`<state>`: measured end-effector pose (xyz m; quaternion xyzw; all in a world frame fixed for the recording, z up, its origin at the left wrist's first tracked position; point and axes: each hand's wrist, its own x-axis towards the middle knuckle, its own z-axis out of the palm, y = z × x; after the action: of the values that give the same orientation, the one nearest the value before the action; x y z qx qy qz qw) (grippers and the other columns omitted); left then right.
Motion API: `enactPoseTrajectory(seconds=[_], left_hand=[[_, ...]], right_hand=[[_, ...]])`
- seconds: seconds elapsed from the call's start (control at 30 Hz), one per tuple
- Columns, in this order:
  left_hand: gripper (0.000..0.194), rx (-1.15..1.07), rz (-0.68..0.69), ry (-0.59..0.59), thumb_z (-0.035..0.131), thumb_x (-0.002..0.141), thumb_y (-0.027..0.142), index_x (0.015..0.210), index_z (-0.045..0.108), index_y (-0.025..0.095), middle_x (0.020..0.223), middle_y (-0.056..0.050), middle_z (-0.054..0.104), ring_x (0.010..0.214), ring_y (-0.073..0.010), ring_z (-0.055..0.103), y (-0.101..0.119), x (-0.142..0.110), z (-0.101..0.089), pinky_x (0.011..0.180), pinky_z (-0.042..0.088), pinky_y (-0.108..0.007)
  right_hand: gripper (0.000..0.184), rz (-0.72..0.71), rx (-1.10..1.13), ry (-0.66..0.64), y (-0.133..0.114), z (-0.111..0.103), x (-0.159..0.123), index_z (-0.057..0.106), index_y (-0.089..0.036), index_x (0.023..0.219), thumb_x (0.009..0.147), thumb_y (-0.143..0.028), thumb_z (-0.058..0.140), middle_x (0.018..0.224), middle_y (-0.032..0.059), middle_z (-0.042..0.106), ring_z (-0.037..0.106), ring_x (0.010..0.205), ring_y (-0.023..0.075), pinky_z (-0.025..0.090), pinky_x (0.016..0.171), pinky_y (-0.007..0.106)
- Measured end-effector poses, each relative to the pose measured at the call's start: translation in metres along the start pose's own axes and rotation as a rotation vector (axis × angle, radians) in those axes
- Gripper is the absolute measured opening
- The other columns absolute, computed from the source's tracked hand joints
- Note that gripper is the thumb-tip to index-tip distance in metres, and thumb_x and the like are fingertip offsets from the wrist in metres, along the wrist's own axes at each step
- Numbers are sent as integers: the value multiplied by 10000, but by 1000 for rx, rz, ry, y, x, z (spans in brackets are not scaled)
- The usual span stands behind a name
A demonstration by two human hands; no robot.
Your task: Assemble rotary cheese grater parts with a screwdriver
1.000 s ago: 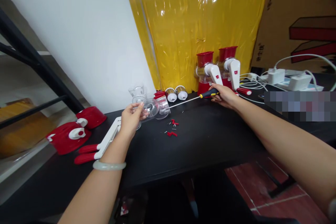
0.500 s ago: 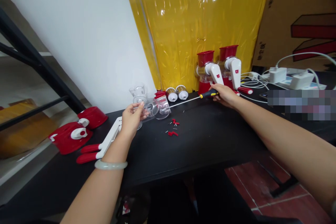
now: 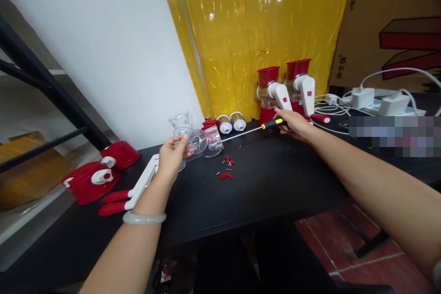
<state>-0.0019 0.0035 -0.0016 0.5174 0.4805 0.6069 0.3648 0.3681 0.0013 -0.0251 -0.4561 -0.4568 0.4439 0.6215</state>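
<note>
Pinched in my left hand (image 3: 174,152) is a clear plastic housing (image 3: 197,141) with a round opening. My right hand (image 3: 292,124) grips the black and yellow handle of a long screwdriver (image 3: 274,122). Its thin shaft points left and its end reaches the clear plastic; the exact contact is too fine to make out. Another clear funnel-shaped part (image 3: 179,121) stands behind my left hand. On the black table (image 3: 262,193), below the shaft, lie two small red pieces (image 3: 226,176) and several little metal pins (image 3: 228,169).
Two red-and-white rotary graters (image 3: 272,92) stand at the back right, near white chargers (image 3: 363,98) and cables. Two drum blades (image 3: 238,121) lie at the back. Red bases (image 3: 90,181) and white crank handles with red grips (image 3: 115,208) lie left.
The view has shifted very slightly. Both hands keep their holds, and the screwdriver and clear housing stay almost in the same place.
</note>
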Motion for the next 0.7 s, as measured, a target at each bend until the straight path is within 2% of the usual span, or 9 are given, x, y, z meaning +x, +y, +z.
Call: enactPoseTrajectory(seconds=[0.1,0.2,0.27,0.3,0.4,0.47,0.53,0.63,0.7], left_hand=[[310,12,-1,-8,740,741,346,912,583,140,632,-10,664,558,-136,668,1,-1,0,505,502,-196],[308,18,3,-15,739,741,348,911,587,142,627,-5,658,560,-137,668,1,-1,0,506,501,-195],[311,12,3,-10,742,737,350,908,585,142,625,-5,656,556,-136,666,1,-1,0,502,498,-196],[316,11,2,-7,744,734,352,907,583,143,625,-5,656,553,-136,665,1,-1,0,501,497,-197],[332,12,-2,2,753,724,360,902,574,144,623,-5,656,550,-134,661,1,-1,0,500,494,-197],[338,10,-2,6,755,719,366,892,571,142,617,-1,651,545,-130,657,2,-1,0,497,491,-193],[343,7,-1,3,756,717,373,889,572,140,614,1,648,542,-128,655,2,-1,0,494,490,-190],[345,15,-1,-10,752,721,374,904,574,143,620,2,651,553,-131,662,2,-1,0,496,493,-190],[338,17,-3,-24,750,726,368,910,575,144,622,0,655,559,-133,666,2,-2,0,500,497,-190]], right_hand=[[135,2,228,-37,-5,-2,-4,564,-221,754,700,-212,688,584,-24,532,476,532,118,430,543,274],[158,21,409,-115,-11,-3,-8,569,-219,750,621,-154,634,749,15,628,580,728,176,489,660,338],[84,15,411,-126,-11,-3,-8,566,-216,734,676,-235,624,747,31,633,588,738,193,492,659,353],[110,13,377,-108,-10,-3,-7,561,-217,727,732,-314,612,715,36,623,586,705,195,487,631,349],[406,23,160,-38,-3,-1,-2,534,-220,696,836,-600,508,513,11,499,480,475,157,402,474,299],[444,5,12,-23,1,-1,0,524,-221,682,829,-640,526,411,-40,367,328,367,107,304,409,262],[325,-28,-6,-21,1,0,-1,526,-220,691,809,-501,642,412,-61,359,292,363,86,292,410,245],[162,-21,233,-36,-5,0,-5,548,-223,751,697,-206,700,587,-39,538,486,511,108,425,521,252],[184,11,390,-79,-10,0,-8,563,-224,778,642,-147,660,698,-23,593,558,637,132,484,609,283]])
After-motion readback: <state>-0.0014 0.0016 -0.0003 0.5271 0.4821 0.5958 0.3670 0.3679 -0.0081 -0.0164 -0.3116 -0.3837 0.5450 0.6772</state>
